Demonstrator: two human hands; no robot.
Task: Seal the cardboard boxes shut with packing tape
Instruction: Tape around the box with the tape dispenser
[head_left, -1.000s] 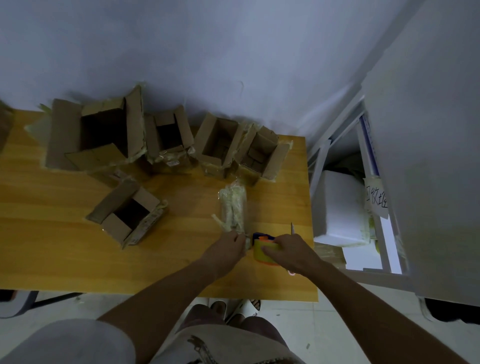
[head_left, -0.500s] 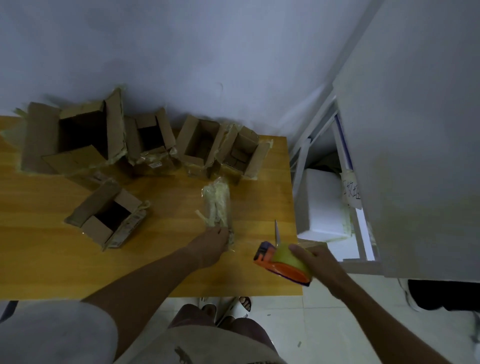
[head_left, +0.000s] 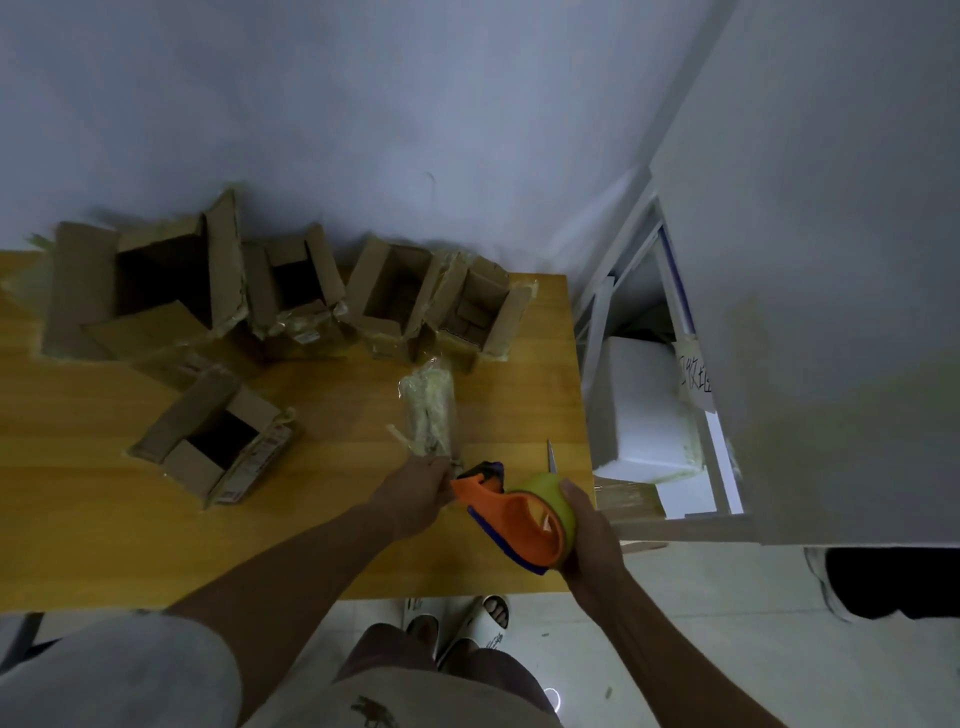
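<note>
Our right hand (head_left: 589, 540) has lifted the tape dispenser (head_left: 519, 519) off the counter (head_left: 78, 545) near its right front corner; our left hand (head_left: 415, 488) still grips the crumpled tape wad (head_left: 428, 410). The boxes (head_left: 218, 447) remain open along the back edge, so sealing can begin.

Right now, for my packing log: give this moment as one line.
right hand: holds tape dispenser | left hand: grips crumpled tape wad | boxes: all open, unsealed

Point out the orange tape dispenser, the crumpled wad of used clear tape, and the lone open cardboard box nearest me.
Orange plastic tape dispenser (head_left: 524, 519), head view, its flat side plate.
Crumpled wad of used clear tape (head_left: 430, 408), head view, its middle.
Lone open brown cardboard box (head_left: 221, 447), head view, its dark opening.
</note>
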